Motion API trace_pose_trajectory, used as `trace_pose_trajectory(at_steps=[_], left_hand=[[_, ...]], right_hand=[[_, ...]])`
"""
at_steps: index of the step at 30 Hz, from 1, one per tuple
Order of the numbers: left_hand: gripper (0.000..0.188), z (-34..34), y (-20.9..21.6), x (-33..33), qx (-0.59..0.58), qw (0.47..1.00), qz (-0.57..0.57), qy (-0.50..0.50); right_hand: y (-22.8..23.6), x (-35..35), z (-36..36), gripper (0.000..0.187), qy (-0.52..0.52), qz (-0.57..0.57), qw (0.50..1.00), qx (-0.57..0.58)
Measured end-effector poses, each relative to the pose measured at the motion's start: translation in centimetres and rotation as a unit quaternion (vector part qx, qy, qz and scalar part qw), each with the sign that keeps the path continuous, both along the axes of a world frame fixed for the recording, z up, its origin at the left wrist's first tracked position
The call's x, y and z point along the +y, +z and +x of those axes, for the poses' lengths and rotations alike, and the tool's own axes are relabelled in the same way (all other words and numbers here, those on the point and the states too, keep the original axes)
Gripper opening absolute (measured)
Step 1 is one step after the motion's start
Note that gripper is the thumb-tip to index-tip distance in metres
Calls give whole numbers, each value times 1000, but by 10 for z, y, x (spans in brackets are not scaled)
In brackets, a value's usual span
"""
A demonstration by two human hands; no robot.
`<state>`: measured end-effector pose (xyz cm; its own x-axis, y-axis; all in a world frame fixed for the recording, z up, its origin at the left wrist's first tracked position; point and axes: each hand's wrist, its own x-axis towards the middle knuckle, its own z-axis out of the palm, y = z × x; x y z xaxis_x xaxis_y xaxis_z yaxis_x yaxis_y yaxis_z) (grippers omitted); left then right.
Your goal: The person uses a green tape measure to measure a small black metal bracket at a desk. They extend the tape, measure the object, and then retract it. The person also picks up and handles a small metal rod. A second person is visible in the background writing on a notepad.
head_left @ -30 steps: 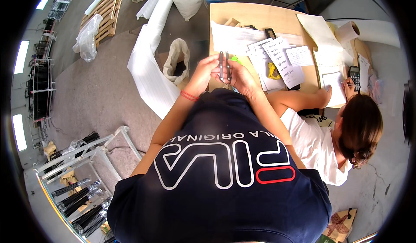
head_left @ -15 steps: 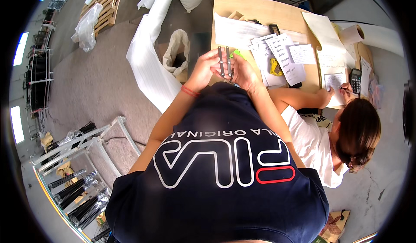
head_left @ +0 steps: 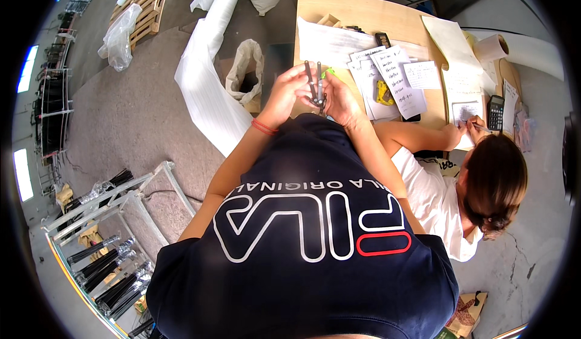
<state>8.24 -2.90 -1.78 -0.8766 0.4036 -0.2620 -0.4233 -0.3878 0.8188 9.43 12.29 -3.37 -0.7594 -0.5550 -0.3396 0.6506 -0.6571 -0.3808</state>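
Note:
Both my hands are raised in front of my chest, by the left edge of the wooden table point(head_left: 366, 12). Between them is a dark jointed metal linkage point(head_left: 319, 85), with two slim bars pointing upward and light rivets near its lower end. My left hand point(head_left: 287, 94), with a red cord at the wrist, is closed on the left bar. My right hand point(head_left: 342, 102) cups the linkage from the other side, its fingers bent around the right bar. A bright green item point(head_left: 328, 72) shows beside the right fingers; its kind is unclear.
At my right a co-worker point(head_left: 493, 182) writes on a small paper beside a calculator point(head_left: 495, 113). Handwritten sheets point(head_left: 396, 76) and a yellow item point(head_left: 384, 93) lie on the table. White wrapping sheet point(head_left: 200, 85), an open sack point(head_left: 245, 67) and a metal rack point(head_left: 109, 203) stand left.
The linkage has shifted in my fingers: its left bar now leans, and the joint near the lower end sits differently. My hands have hardly moved. The co-worker's head has moved slightly left.

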Motion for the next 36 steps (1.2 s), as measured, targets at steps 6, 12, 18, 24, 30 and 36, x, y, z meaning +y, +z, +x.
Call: trace_pose_trajectory(at_steps=[6, 12, 18, 24, 30, 36], left_hand=[[50, 5, 2, 5, 48, 995, -87, -14], [66, 7, -2, 9, 95, 989, -107, -29], [73, 9, 2, 8, 118, 985, -112, -62], [70, 9, -1, 10, 127, 984, -115, -47], [65, 10, 2, 10, 134, 982, -129, -40], [64, 10, -3, 10, 143, 980, -128, -42]], right_hand=[[3, -1, -1, 52, -48, -12, 999, -16], [2, 0, -3, 52, -64, -38, 997, -29], [4, 3, -2, 50, -69, -61, 995, -29], [3, 3, -1, 49, -71, -64, 995, -28], [3, 3, -1, 50, -70, -66, 995, -29], [-1, 3, -1, 50, -66, -71, 995, -19]])
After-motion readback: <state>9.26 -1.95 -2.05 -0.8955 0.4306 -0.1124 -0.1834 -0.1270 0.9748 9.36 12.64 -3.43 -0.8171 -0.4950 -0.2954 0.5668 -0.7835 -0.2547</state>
